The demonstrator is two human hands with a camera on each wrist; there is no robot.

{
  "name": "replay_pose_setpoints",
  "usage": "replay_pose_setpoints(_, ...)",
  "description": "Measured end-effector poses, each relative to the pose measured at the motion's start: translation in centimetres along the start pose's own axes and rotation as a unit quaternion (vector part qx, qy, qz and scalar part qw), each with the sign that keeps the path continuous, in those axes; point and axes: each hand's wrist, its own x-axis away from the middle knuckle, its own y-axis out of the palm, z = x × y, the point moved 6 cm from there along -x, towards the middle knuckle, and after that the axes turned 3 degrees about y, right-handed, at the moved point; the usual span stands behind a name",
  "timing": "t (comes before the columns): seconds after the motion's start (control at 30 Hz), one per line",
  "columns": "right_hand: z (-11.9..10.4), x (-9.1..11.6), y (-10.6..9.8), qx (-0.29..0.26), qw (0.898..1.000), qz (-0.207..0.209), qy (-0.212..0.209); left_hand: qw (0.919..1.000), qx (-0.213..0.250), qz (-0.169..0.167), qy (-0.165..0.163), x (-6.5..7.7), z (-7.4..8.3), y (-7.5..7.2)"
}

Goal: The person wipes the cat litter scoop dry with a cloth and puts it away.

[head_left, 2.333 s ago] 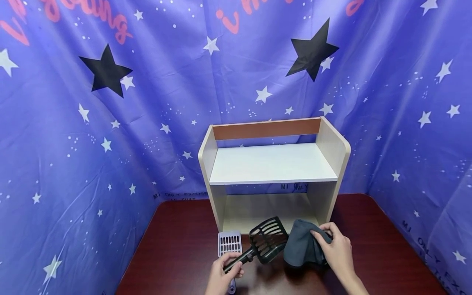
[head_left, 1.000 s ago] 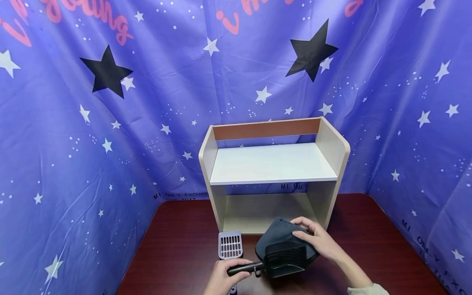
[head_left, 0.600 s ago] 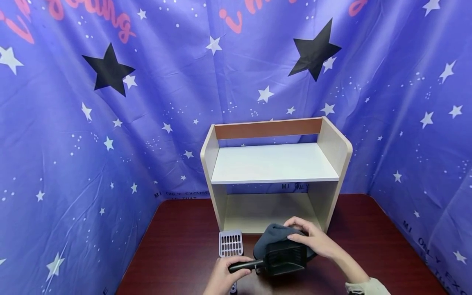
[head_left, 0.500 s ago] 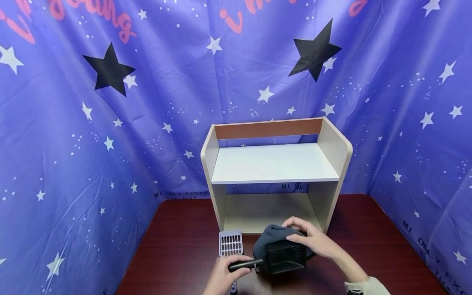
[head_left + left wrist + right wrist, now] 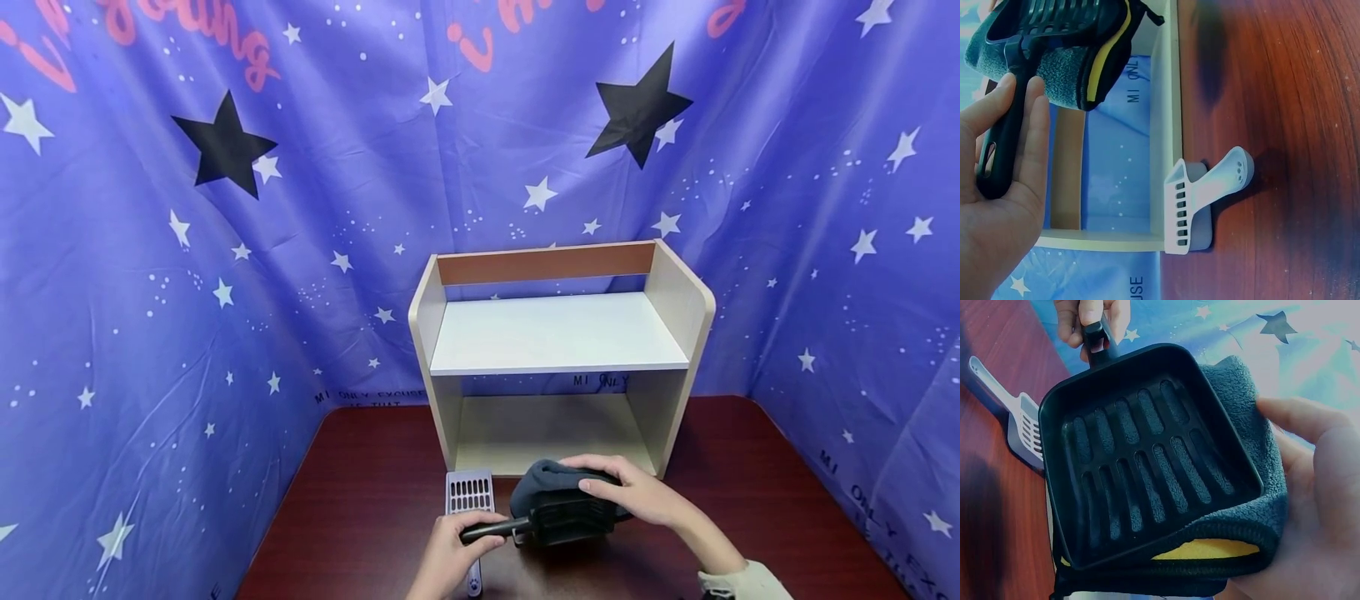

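My left hand [image 5: 447,552] grips the handle of a black litter scoop [image 5: 573,518], its slotted basin held level with the lower shelf's front. A thick dark grey cleaning cloth [image 5: 542,478] with a black hem and a yellow strip wraps the scoop's back. My right hand [image 5: 645,493] holds this cloth against the basin, thumb on the near side. Through the slots in the right wrist view, the grey pile of the cloth [image 5: 1239,387] shows behind the basin. Below the left hand, a pale grey litter scoop [image 5: 1179,215] lies on the table, slots up, partly hidden in the head view.
Behind the hands stands a two-tier wooden shelf [image 5: 684,350] with a white upper board [image 5: 558,333]. It rests on a dark red-brown table [image 5: 360,500]. A blue-purple curtain [image 5: 337,208] with stars hangs around the table on three sides.
The cloth, held out to the right earlier, has come left behind the black scoop with my right hand. The scoop's basin has turned over, and both have risen slightly in the last half second.
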Motion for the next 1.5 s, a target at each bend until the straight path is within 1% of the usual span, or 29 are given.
replay_pose_setpoints(0.13, 0.0, 0.0, 0.0, -0.029, 0.999, -0.008, -0.012, 0.9999, -0.01, 0.0, -0.001, 0.1, -0.3, 0.0)
replay_pose_setpoints(0.27, 0.1, 0.1, -0.2, -0.043, 0.999, 0.004, -0.013, 0.9999, -0.003, -0.006, -0.014, 0.1, -0.4, 0.0)
replay_pose_setpoints(0.37, 0.3, 0.1, -0.3, -0.036, 0.999, 0.005, -0.011, 0.9999, 0.003, -0.008, -0.013, 0.1, -0.3, 0.0)
replay_pose_setpoints(0.53, 0.3, 0.1, -0.1, -0.01, 0.999, -0.024, -0.029, 1.0, -0.002, -0.001, 0.0, 0.2, 0.0, -0.3)
replay_pose_setpoints(0.6, 0.2, 0.1, 0.0, 0.001, 0.999, -0.03, -0.036, 1.0, -0.007, 0.001, -0.002, 0.2, 0.1, -0.4)
replay_pose_setpoints(0.67, 0.1, 0.1, 0.0, -0.003, 0.998, -0.034, -0.043, 0.9999, -0.01, 0.002, -0.005, 0.2, 0.1, -0.5)
replay_pose_setpoints(0.83, 0.0, 0.2, -0.1, -0.02, 0.998, -0.036, -0.042, 0.9998, -0.013, 0.004, -0.015, 0.3, 0.0, -0.7)
replay_pose_setpoints(1.07, 0.8, 1.2, -1.0, 0.026, 0.999, 0.009, -0.031, 0.9992, -0.026, 0.028, -0.01, 0.5, 0.0, -1.3)
replay_pose_setpoints(1.23, 1.4, 1.8, -1.1, 0.02, 0.999, 0.033, -0.024, 0.9986, -0.034, 0.038, -0.011, 0.6, -0.3, -1.5)
replay_pose_setpoints(1.37, 1.7, 2.6, -1.4, 0.029, 0.997, 0.073, -0.023, 0.9977, -0.034, 0.056, -0.015, 0.6, -0.3, -1.7)
replay_pose_setpoints(1.5, 2.0, 3.1, -1.7, 0.051, 0.99, 0.13, -0.03, 0.9962, -0.038, 0.072, -0.029, 0.4, -0.3, -1.8)
